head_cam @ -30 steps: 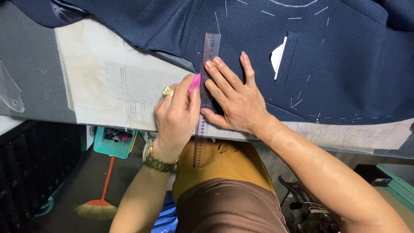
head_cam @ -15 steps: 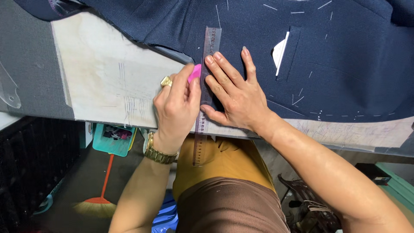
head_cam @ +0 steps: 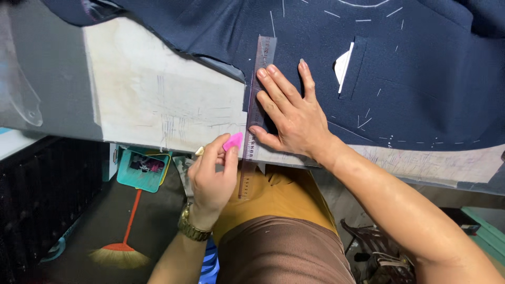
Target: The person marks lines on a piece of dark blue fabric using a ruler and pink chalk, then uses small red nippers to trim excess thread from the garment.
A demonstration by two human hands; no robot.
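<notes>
Chalk marking looks like the step: the left hand (head_cam: pixel 213 176) pinches a small pink chalk piece (head_cam: pixel 233 142) beside the long clear plastic ruler (head_cam: pixel 255 105). Flat, open right hand (head_cam: pixel 292 113) presses it onto dark blue cloth (head_cam: pixel 421 79) on the tabletop (head_cam: pixel 158 100).

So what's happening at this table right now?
A person is marking up dark navy fabric spread over a worn, scribbled work table. The right hand lies flat with fingers spread, pressing a clear ruler against the cloth's edge; the ruler's lower end sticks out past the table. The left hand pinches a pink piece of tailor's chalk just beside the ruler at the table's near edge. White chalk marks already dot the fabric, near a pocket with a white lining piece.
</notes>
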